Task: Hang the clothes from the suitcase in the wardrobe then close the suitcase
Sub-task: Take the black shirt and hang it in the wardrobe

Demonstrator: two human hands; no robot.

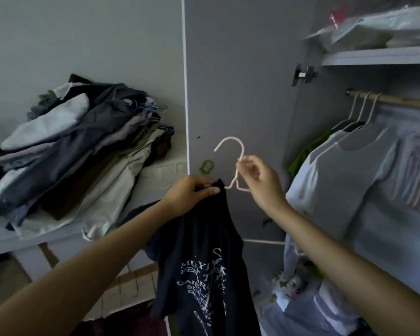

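At frame centre the left hand grips a dark printed T-shirt at its top; the right hand pinches a pale pink hanger by its neck. White shirts hang at right

three hung shirts crowd the wardrobe rail; the open door stands left.

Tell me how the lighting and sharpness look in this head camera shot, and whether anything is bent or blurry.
Head view: dim, flat light with a grey-blue cast and no glare; the wardrobe door edge bows from wide-angle distortion; the dark T-shirt print is smeared and unreadable; the left hand, right hand and pink hanger look soft.
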